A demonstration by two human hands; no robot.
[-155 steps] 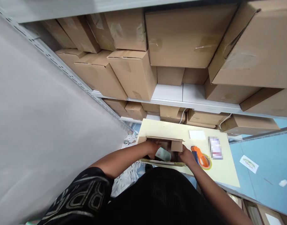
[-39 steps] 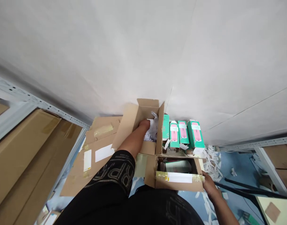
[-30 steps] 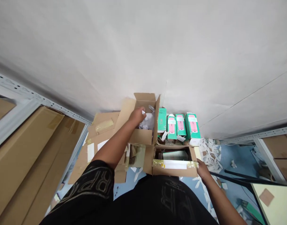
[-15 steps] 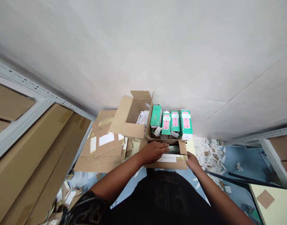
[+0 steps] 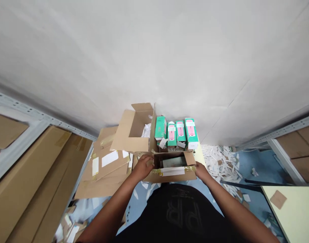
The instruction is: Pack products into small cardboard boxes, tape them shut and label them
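A small open cardboard box [image 5: 154, 177] sits right in front of my body, with tape and a white label along its near wall. My left hand [image 5: 143, 167] grips its left end, fingers curled over the flap. At the opposite end, my right hand [image 5: 201, 171] holds the right side; its fingertips are partly hidden. Inside the box lies a pale grey-green object [image 5: 173, 162], its lower part out of sight. Just beyond stand several green boxes with pink pictures, among them a green box [image 5: 191, 133] at the right.
A larger open carton [image 5: 137, 126] with white paper inside stands at the back left. Flattened cardboard [image 5: 103, 182] lies left of it. Tall cartons [image 5: 38, 179] fill the left shelf. Paper scraps [image 5: 220, 165] litter the floor at right, near a pale tabletop [image 5: 293, 209].
My left hand has moved from over the box's opening to its left end. My right hand stays on the right side. The view has shifted slightly.
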